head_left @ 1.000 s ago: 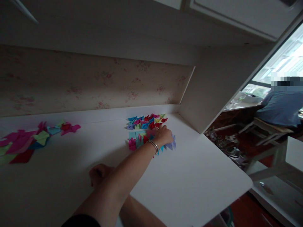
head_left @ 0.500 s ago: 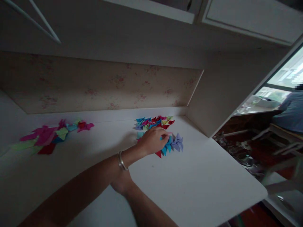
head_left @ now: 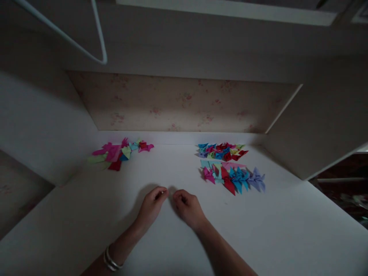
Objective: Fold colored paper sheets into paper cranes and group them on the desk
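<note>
My left hand [head_left: 153, 201], with silver bangles [head_left: 110, 260] at the wrist, rests over the white table with its fingers curled closed. Just to its right is my right hand [head_left: 188, 207], also loosely closed, the two apart by a small gap. I see nothing in either of them. Folded paper pieces lie beyond them to the right: a back row of small multicoloured folds [head_left: 220, 151], and before it a row with blue folded paper [head_left: 239, 179], lilac folded paper [head_left: 257, 179] and red folded paper [head_left: 228, 182]. Pink, green and red paper pieces [head_left: 113, 153] lie loose at the back left.
The white table [head_left: 172, 245] ends against a flower-patterned back panel [head_left: 184, 105]. Side walls close it in, the right-hand panel [head_left: 310, 115] among them. A shelf underside [head_left: 184, 50] hangs low overhead, and a white bent rod [head_left: 71, 42] juts down at upper left.
My left hand has come back from the right-hand paper rows, where it was touching the pieces. Both hands now sit side by side, arms uncrossed. The view has swung left.
</note>
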A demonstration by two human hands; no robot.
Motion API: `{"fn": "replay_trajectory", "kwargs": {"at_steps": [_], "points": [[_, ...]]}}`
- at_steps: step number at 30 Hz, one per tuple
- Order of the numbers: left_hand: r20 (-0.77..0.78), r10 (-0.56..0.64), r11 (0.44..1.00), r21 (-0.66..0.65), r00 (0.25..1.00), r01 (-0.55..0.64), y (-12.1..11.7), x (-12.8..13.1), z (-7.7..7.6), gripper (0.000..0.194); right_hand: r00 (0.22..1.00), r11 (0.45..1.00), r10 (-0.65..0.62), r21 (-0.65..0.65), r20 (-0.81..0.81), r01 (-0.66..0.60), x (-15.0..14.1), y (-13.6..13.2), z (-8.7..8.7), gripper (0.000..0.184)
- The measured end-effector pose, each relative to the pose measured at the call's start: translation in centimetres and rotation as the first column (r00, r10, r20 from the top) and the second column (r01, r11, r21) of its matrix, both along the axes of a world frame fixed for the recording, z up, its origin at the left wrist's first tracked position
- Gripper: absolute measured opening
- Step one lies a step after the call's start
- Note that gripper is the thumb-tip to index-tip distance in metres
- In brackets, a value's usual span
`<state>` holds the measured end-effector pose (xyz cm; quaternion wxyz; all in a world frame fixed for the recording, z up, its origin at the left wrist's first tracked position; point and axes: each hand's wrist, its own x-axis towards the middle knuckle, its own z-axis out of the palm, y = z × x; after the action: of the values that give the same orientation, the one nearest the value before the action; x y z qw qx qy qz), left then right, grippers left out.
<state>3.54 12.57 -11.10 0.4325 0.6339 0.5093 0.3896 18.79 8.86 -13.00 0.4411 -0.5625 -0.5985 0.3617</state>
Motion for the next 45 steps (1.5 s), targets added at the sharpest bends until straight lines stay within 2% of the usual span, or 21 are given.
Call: {"fn": "replay_trajectory", "kwargs": {"at_steps": [3,7,16,26,34,38,40,42,44,45], "points": [[0.006,-0.066,0.998,0.004,0.998,0.066,-0.2,-0.7,-0.6,0.023,0.999,1.000,-0.003,-0.019,0.045,0.003,-0.3,-0.1,0.1,0.025],[-0.007,-0.166,0.985,-0.043,0.986,0.166,0.1,-0.9,-0.5,0.022,0.996,0.998,-0.045,-0.041,0.075,0.048,-0.8,0.1,0.4,0.030],[0.022,-0.159,0.983,-0.089,0.987,0.160,1.2,-1.4,-0.6,0.022,0.990,0.995,-0.069,-0.064,0.120,0.077,-1.1,0.3,0.4,0.029],[0.023,-0.198,0.980,-0.027,0.980,0.199,1.1,-1.3,-0.8,0.020,0.985,0.995,-0.069,-0.065,0.160,0.080,-1.2,-0.1,0.6,0.030],[0.010,-0.206,0.978,-0.010,0.978,0.207,1.0,-1.3,-0.9,0.021,0.991,0.994,-0.076,-0.065,0.106,0.083,-1.1,-0.1,0.4,0.029],[0.019,-0.193,0.981,0.009,0.981,0.193,1.2,-1.3,-1.1,0.020,0.993,0.986,-0.113,-0.131,-0.047,0.106,-0.7,0.7,0.3,0.033],[0.020,-0.199,0.980,0.024,0.980,0.199,1.2,-1.3,-1.2,0.021,0.981,0.981,-0.152,-0.143,-0.121,0.134,-0.9,1.6,1.1,0.036],[0.011,-0.226,0.974,0.023,0.974,0.226,1.2,-1.3,-1.4,0.021,0.981,0.985,-0.156,-0.090,-0.114,0.146,-1.8,2.9,3.0,0.036],[0.000,-0.255,0.967,-0.002,0.967,0.255,1.2,-1.2,-1.5,0.020,0.997,0.998,-0.066,0.010,-0.028,0.066,-4.0,4.5,5.4,0.034],[0.008,-0.263,0.965,-0.003,0.965,0.263,1.2,-1.2,-1.6,0.020,0.999,0.997,0.017,0.075,0.043,-0.020,-5.5,5.3,6.5,0.033]]}}
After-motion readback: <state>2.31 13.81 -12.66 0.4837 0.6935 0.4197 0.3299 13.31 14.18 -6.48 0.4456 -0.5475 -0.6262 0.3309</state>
